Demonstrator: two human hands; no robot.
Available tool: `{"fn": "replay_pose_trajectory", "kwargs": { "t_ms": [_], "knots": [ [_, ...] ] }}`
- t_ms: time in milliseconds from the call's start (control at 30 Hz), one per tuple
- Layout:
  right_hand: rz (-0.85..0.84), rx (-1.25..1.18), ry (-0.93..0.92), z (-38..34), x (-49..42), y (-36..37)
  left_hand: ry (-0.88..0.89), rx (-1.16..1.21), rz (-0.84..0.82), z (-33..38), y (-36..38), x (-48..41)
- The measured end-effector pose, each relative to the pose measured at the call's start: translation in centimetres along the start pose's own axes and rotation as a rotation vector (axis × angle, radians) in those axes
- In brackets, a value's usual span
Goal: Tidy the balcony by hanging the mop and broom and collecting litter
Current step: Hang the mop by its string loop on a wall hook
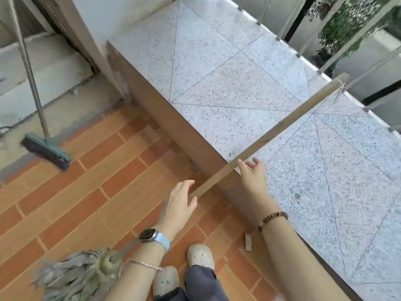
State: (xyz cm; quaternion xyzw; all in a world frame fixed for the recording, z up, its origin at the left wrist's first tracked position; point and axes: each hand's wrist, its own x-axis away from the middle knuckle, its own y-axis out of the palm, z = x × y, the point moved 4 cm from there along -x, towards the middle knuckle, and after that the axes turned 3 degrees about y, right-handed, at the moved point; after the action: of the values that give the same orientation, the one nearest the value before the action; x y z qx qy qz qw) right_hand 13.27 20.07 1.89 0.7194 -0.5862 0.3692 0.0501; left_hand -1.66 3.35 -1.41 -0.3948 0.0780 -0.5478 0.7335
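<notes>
Bristles of the broom (47,148) are resting on the floor well to the left of both hands and farther out than them. Its green head is lying low while its thin metal shaft is rising toward the top left corner.

Nearer than the hands, just below and left of the left wrist, the mop head (80,274) is sprawling on the orange floor tiles (97,170), its grey strands fanning out leftward. From there the mop handle (271,135) is running on a long diagonal, low at the bottom left and climbing to the upper right. It is passing behind the left hand and against the right thumb, then going on over the speckled ledge (217,61) far beyond both hands. Its tip, carrying a loop of string (339,92), is pointing at the railing (360,33).

The left hand (182,198) is hovering relaxed with its fingers nearly straight and its thumb just beside the handle, gripping nothing. The right hand (251,172) is reaching out wide open with its fingers splayed and its thumb tip meeting the handle's edge; whether it is truly pressing cannot be told.

A small silvery piece of litter (248,241) is lying on the floor, nearer than the right hand and just left of the right forearm.
</notes>
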Motion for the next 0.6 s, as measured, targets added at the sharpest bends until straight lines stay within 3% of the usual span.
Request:
{"fn": "replay_pose_trajectory", "kwargs": {
  "t_ms": [300,600],
  "knots": [
    [0.111,-0.185,-0.02,3.0,-5.9,0.9,0.024,0.003,-0.142,-1.9,7.1,-5.2],
    [0.046,0.064,-0.197,-1.4,1.7,1.5,-0.082,0.115,-0.08,0.2,1.9,0.1]
  ]
}}
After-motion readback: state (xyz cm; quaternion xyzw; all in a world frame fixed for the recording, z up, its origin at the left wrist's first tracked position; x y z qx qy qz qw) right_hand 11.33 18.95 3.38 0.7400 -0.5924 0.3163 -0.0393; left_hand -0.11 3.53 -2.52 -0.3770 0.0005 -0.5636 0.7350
